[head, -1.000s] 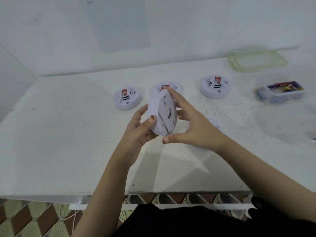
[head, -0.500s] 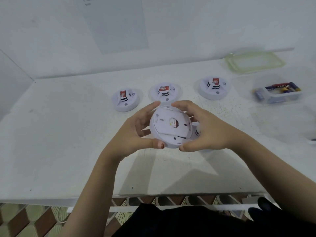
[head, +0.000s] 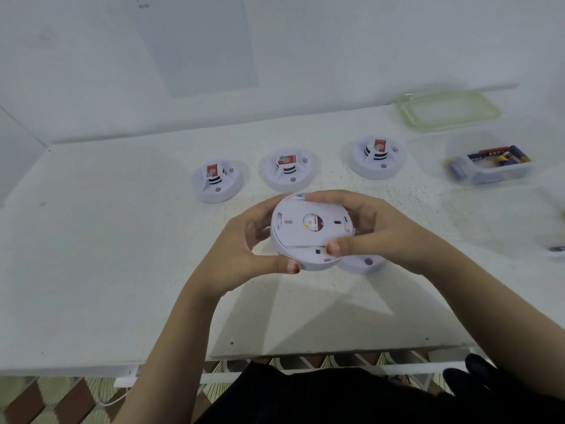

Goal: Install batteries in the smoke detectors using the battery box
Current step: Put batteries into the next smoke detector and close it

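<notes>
White smoke detector (head: 308, 232) is clasped back-up above the tabletop (head: 107, 240) by left hand (head: 244, 252) and right hand (head: 373, 231); battery box (head: 489, 166) sits untouched, three detectors (head: 287, 172) wait.

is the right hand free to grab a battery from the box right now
Probably not yet. The right hand and left hand both grip the held smoke detector. The battery box sits open far right, nothing blocking it, once the hand lets go.

White detectors (head: 312, 232) with red labels; green-rimmed lid (head: 448, 110); blue-yellow batteries (head: 501, 159).
</notes>
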